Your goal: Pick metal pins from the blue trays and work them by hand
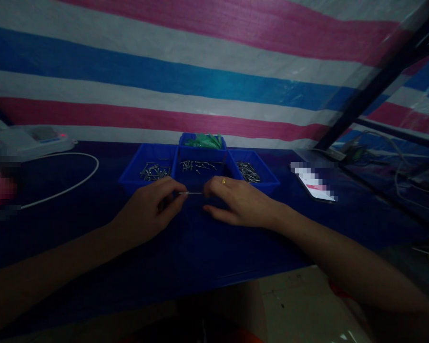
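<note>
My left hand (pixel 148 209) is closed in a pinch, thumb and forefinger on a thin metal pin with a small collar, which looks like a blind rivet (pixel 195 193). The rivet lies level and points right. At its far end is my right hand (pixel 236 202), a gold ring on one finger. Its thumb stands apart from the curled fingers, and whether a fingertip touches the rivet I cannot tell. Beyond the hands, more metal pins lie in a left blue bin (pixel 131 170) and a right blue bin (pixel 270 174). Several loose pins (pixel 200 166) lie between these bins.
A smaller blue bin (pixel 202 151) with green pieces (pixel 205 141) stands at the back. A lit phone (pixel 312 183) lies to the right. On the left are a white device (pixel 32 140) and a cable (pixel 93 164). A striped sheet (pixel 200 62) hangs behind the blue table (pixel 200 257).
</note>
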Demonstrator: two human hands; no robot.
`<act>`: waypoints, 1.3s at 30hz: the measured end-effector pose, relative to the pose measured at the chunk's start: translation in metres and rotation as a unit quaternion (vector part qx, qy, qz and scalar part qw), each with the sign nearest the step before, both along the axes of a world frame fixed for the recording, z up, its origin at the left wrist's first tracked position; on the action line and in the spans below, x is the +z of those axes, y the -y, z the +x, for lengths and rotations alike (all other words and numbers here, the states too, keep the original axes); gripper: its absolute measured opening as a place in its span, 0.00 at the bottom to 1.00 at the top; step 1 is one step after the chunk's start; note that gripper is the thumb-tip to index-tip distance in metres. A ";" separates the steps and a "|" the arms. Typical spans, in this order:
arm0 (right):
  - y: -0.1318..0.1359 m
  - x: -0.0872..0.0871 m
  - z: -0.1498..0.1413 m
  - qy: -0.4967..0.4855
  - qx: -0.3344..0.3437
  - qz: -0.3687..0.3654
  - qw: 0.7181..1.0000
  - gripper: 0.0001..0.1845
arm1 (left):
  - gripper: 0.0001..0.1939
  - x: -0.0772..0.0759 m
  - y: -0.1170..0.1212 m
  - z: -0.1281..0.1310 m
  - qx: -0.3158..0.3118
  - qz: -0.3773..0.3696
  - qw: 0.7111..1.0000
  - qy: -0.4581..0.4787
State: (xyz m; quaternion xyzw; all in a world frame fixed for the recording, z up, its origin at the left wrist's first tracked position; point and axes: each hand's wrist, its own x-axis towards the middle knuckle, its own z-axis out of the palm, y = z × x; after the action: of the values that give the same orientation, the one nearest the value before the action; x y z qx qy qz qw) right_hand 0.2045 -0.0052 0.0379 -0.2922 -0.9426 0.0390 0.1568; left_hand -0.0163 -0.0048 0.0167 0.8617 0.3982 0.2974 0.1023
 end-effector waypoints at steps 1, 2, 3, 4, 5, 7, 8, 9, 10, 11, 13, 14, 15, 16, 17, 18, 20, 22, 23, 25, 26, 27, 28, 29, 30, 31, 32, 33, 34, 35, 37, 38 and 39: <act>0.000 0.000 0.000 0.005 0.010 0.000 1.000 0.10 | 0.10 0.000 0.000 0.000 0.001 0.002 1.000 0.002; -0.001 -0.001 0.000 0.010 0.021 0.002 1.000 0.10 | 0.10 0.001 0.001 0.000 0.002 0.005 1.000 0.005; -0.001 -0.001 0.000 0.014 0.032 0.007 0.999 0.10 | 0.11 0.001 0.001 0.000 0.005 0.008 1.000 0.008; -0.001 -0.002 0.001 0.020 0.043 0.014 0.999 0.11 | 0.11 0.002 0.001 -0.001 0.005 0.011 1.000 0.011; 0.000 -0.003 0.000 0.027 0.056 0.022 0.998 0.12 | 0.11 0.003 0.001 0.000 0.003 0.013 1.000 0.012; 0.000 -0.004 0.000 0.044 0.077 0.039 0.995 0.14 | 0.11 0.003 0.002 0.000 -0.009 0.014 1.000 0.011; 0.001 -0.005 0.000 0.052 0.086 0.048 0.994 0.15 | 0.11 0.003 0.002 0.000 -0.021 0.014 1.000 0.010; 0.001 -0.006 -0.001 0.059 0.095 0.056 0.992 0.16 | 0.11 0.002 0.002 0.000 -0.035 0.013 0.999 0.007; 0.002 -0.006 -0.002 0.065 0.102 0.063 0.991 0.16 | 0.10 0.002 0.003 0.000 -0.049 0.012 0.999 0.005; 0.002 -0.007 -0.002 0.069 0.109 0.068 0.989 0.17 | 0.10 0.002 0.003 0.000 -0.060 0.011 0.998 0.003; 0.003 -0.007 -0.003 0.069 0.121 0.075 0.987 0.17 | 0.10 0.002 0.005 0.000 -0.072 0.017 0.997 0.004; 0.003 -0.007 -0.004 0.068 0.126 0.076 0.987 0.17 | 0.10 0.002 0.005 0.000 -0.071 0.022 0.997 0.007; 0.004 -0.007 -0.004 0.068 0.130 0.077 0.986 0.17 | 0.10 0.003 0.006 0.000 -0.069 0.027 0.997 0.009; 0.004 -0.007 -0.004 0.067 0.135 0.077 0.986 0.16 | 0.09 0.003 0.006 0.000 -0.068 0.030 0.997 0.011; 0.005 -0.007 -0.004 0.067 0.139 0.077 0.985 0.16 | 0.09 0.004 0.006 0.000 -0.069 0.031 0.997 0.010; 0.005 -0.007 -0.005 0.069 0.142 0.077 0.984 0.16 | 0.08 0.004 0.006 0.000 -0.073 0.031 0.997 0.008; 0.006 -0.006 -0.005 0.075 0.145 0.078 0.983 0.16 | 0.08 0.004 0.006 0.001 -0.086 0.031 0.996 0.001; 0.007 -0.006 -0.005 0.081 0.146 0.082 0.983 0.16 | 0.07 0.003 0.005 0.000 -0.097 0.037 0.995 -0.006; 0.007 -0.006 -0.005 0.085 0.147 0.084 0.982 0.16 | 0.07 0.002 0.005 0.000 -0.100 0.041 0.994 -0.007; 0.008 -0.005 -0.006 0.093 0.149 0.087 0.981 0.16 | 0.07 0.000 0.004 -0.001 -0.105 0.047 0.993 -0.007; 0.008 -0.005 -0.006 0.096 0.151 0.088 0.980 0.16 | 0.07 -0.001 0.004 -0.002 -0.108 0.045 0.993 -0.006; 0.008 -0.004 -0.006 0.100 0.152 0.088 0.979 0.16 | 0.07 -0.001 0.004 -0.002 -0.112 0.039 0.993 -0.008; 0.008 -0.004 -0.007 0.103 0.153 0.088 0.979 0.16 | 0.08 -0.001 0.004 -0.002 -0.115 0.029 0.993 -0.011; 0.008 -0.004 -0.007 0.106 0.153 0.088 0.979 0.16 | 0.08 -0.001 0.004 -0.002 -0.117 0.017 0.993 -0.014; 0.008 -0.004 -0.007 0.109 0.155 0.086 0.978 0.16 | 0.08 0.000 0.004 -0.001 -0.120 0.006 0.993 -0.016; 0.008 -0.004 -0.008 0.111 0.157 0.085 0.978 0.16 | 0.09 0.000 0.004 -0.001 -0.122 -0.003 0.992 -0.016; 0.008 -0.005 -0.008 0.114 0.157 0.084 0.977 0.16 | 0.09 0.001 0.004 0.000 -0.122 -0.010 0.992 -0.015; 0.008 -0.005 -0.008 0.116 0.157 0.085 0.977 0.16 | 0.09 0.001 0.004 0.001 -0.122 -0.016 0.992 -0.013; 0.008 -0.006 -0.008 0.120 0.156 0.087 0.977 0.16 | 0.09 0.001 0.004 0.001 -0.122 -0.020 0.992 -0.010; 0.009 -0.006 -0.008 0.123 0.153 0.090 0.976 0.16 | 0.09 0.000 0.005 0.001 -0.122 -0.025 0.992 -0.010; 0.009 -0.007 -0.008 0.127 0.146 0.095 0.976 0.15 | 0.08 0.000 0.005 0.001 -0.119 -0.035 0.992 -0.011; 0.009 -0.007 -0.008 0.126 0.144 0.099 0.976 0.15 | 0.09 -0.001 0.005 0.001 -0.119 -0.041 0.992 -0.011; 0.009 -0.007 -0.008 0.125 0.143 0.102 0.977 0.15 | 0.09 -0.001 0.004 0.001 -0.120 -0.047 0.992 -0.011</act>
State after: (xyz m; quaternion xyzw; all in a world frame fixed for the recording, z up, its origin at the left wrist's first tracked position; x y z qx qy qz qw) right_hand 0.1964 -0.0143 0.0306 -0.1399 -0.9857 -0.0723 0.0596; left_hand -0.0152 -0.0092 0.0159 0.9007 0.3064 0.2546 0.1733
